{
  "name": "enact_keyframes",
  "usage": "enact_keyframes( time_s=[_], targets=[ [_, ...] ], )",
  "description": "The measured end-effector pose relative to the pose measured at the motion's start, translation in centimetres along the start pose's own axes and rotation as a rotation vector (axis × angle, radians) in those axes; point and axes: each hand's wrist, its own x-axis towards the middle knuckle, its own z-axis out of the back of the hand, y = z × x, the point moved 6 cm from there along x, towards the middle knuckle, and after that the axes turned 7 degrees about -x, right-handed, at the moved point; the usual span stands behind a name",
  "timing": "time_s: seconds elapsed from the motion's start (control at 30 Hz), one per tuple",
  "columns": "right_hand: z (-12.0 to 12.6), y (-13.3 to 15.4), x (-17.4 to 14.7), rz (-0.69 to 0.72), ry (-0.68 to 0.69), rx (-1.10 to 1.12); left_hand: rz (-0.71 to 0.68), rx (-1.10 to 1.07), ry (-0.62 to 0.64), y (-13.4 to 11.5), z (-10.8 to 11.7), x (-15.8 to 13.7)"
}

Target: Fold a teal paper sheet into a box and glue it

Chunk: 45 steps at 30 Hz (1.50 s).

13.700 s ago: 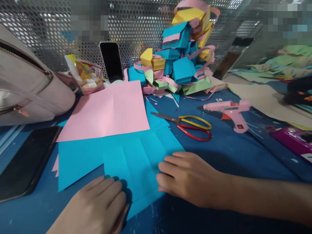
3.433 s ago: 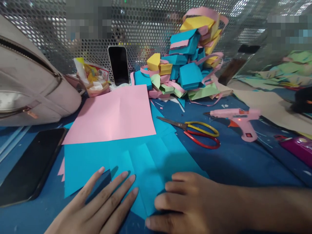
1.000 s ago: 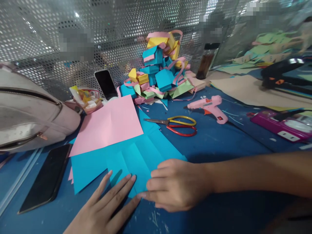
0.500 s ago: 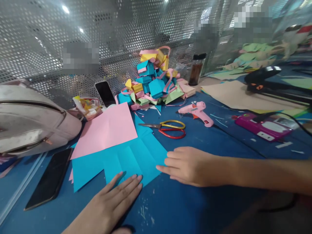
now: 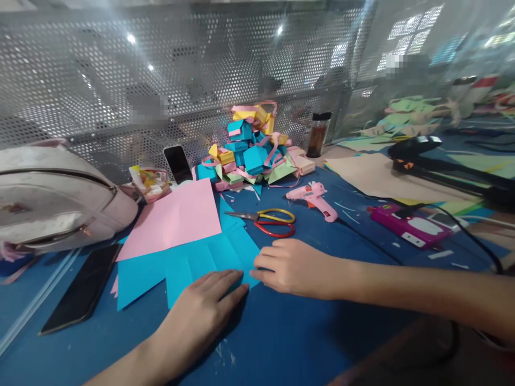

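In the head view, the creased blue paper (image 5: 215, 257) lies on the table (image 5: 301, 343) under both hands. The left hand (image 5: 203, 305) rests palm down on its near edge, thumb and forefinger apart. The right hand (image 5: 287, 268) has curled fingers at its right corner; whether they pinch it, I cannot tell. Beyond lie a pink sheet (image 5: 173, 222), scissors (image 5: 256, 216) and a glue gun (image 5: 316, 200).

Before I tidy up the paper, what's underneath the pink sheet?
Blue paper shows along the lower and right edges of the pink sheet; what lies under its middle is covered from view.
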Motion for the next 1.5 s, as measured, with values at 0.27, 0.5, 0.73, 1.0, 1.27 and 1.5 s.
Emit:
enact_keyframes(
  time_s=[0.27,0.5,0.73,1.0,1.27,1.5],
  targets=[
    [0.3,0.7,0.5,0.036,-0.048,-0.017,-0.044,0.099,-0.02,-1.0,1.0,1.2],
    [0.5,0.6,0.6,0.084,-0.214,-0.045,-0.074,0.036,-0.104,0.0,1.4,0.7],
    [0.5,1.1,1.3,0.296,-0.234,0.093,-0.07,-0.092,-0.11,0.0,1.4,-1.0],
    [-1.9,-1.9,3.8,0.146,0.063,0.779,-0.087,-0.045,-0.09,-0.7,1.4,-1.0],
    [-4.8,-2.3,4.3,-0.094,0.118,0.884,-0.085,-0.042,-0.21,0.2,-0.4,-1.8],
    [-4.8,-2.0,4.1,-0.132,0.093,0.681,-0.13,0.083,-0.174,0.6,0.0,-1.8]
  ],
)
